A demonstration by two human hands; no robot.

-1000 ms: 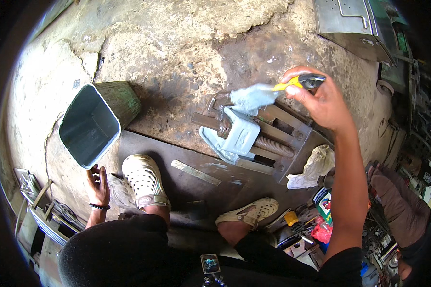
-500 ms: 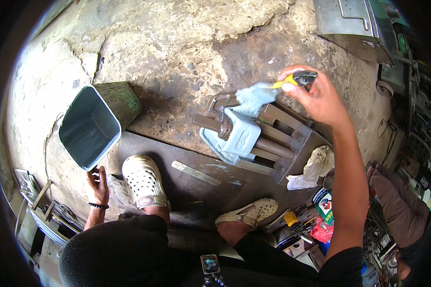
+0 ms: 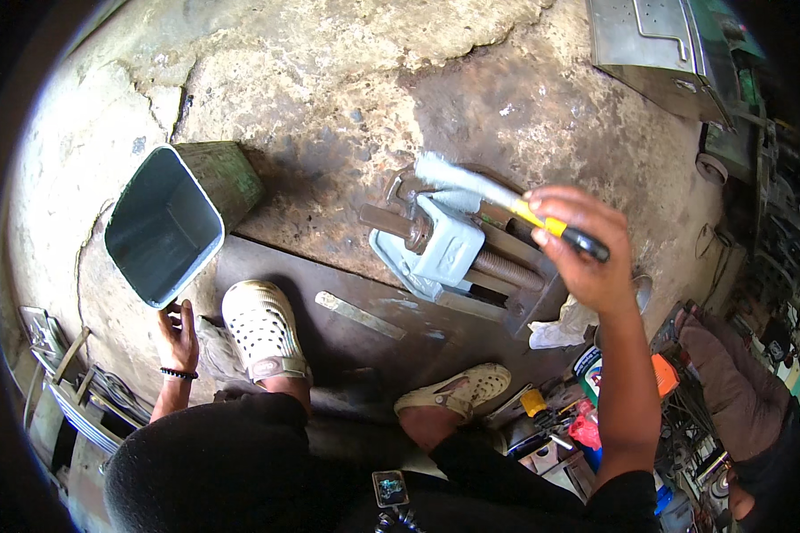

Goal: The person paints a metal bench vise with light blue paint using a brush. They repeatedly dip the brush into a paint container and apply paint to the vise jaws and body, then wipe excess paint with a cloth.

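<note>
My right hand (image 3: 587,244) is closed around the yellow-and-black handle of a paintbrush (image 3: 529,211). Pale blue-grey paint coats its bristles, which are over the far side of a bench vise (image 3: 449,244). The vise jaw wears the same pale paint, while its screw and bars look brown and bare. At the left, my left hand (image 3: 180,342) has its fingers apart, the tips by the lower corner of a square, open-mouthed green container (image 3: 218,169). Whether they touch its rim I cannot tell. The container's dark inside faces me.
A dark metal sheet (image 3: 284,258) lies under my feet and the vise, with a flat metal strip (image 3: 358,315) on it. A crumpled cloth (image 3: 560,329) is beside the vise. Paint cans and tools crowd the lower right, near another person's leg (image 3: 729,382).
My right hand has moved down and toward me, turning the brush so its bristles point up and left, lifted off the vise jaw. The left hand stays by the container.
</note>
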